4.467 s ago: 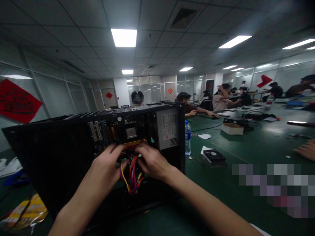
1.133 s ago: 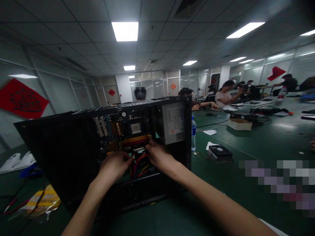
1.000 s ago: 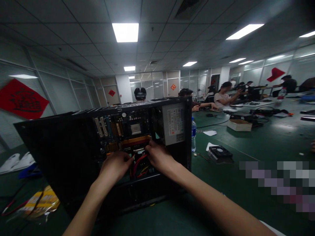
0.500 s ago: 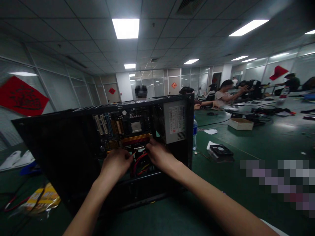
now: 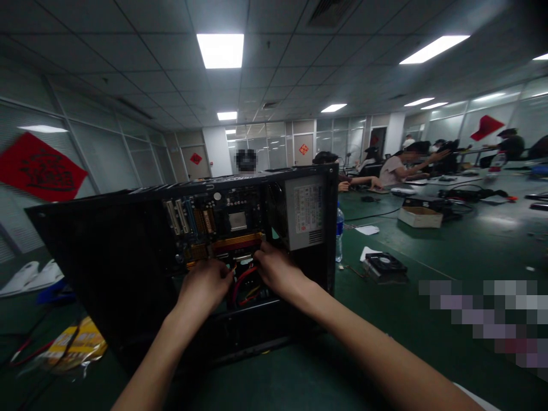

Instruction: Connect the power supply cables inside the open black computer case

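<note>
A black computer case [image 5: 94,257] stands on the table with its side open towards me. Inside it are a motherboard [image 5: 197,197], a bare silver processor [image 5: 237,221] and a labelled power supply [image 5: 305,211]. My left hand [image 5: 205,285] is closed at the board's lower edge, its fingertips pinched beside red cables [image 5: 244,279]. Just right of those cables, my right hand [image 5: 276,265] has its fingers curled near the end of the orange and red memory slots [image 5: 237,241]. Whatever lies between the fingertips of either hand is too small and dark to make out.
Right of the case are a water bottle [image 5: 339,231], a black fan [image 5: 385,265] and an open cardboard box [image 5: 419,217]. A yellow plastic packet [image 5: 77,345] and loose cables lie at left. Several people sit at tables behind.
Both hands stay at nearly the same spot inside the case. The whole view has shifted very slightly. In the background, a seated person's head has leaned forward.
</note>
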A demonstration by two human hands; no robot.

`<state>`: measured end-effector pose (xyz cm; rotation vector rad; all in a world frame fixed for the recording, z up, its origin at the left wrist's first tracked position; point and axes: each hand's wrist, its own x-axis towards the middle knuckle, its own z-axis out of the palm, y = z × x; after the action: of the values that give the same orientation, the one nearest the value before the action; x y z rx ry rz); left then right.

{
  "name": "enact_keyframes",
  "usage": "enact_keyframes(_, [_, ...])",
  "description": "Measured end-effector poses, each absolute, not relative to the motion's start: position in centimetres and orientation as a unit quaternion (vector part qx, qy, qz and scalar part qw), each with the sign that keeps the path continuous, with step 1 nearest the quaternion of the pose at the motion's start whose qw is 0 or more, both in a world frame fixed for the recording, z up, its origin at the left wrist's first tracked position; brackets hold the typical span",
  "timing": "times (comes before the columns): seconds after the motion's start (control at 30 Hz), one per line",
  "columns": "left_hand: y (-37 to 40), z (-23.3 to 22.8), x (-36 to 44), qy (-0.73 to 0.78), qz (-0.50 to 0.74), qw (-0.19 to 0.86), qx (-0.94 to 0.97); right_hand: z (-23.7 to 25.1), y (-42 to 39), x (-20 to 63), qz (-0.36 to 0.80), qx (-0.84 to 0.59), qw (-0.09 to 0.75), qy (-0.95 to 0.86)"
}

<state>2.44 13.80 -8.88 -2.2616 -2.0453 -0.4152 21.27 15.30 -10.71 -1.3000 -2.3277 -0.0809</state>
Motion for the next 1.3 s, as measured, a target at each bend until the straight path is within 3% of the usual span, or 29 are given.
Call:
enact_keyframes(0.97, [14.8, -10.4, 2.6, -0.663, -0.16, 0.001, -0.732, -11.5, 16.1, 21.2, -0.026, -0.431, 0.228, -0.873])
enact_keyframes(1.3, [15.3, -10.7, 1.6, -0.641, -0.173, -0.026, -0.747, -9.5, 18.1, 19.4, -0.165, -0.388, 0.099, -0.901])
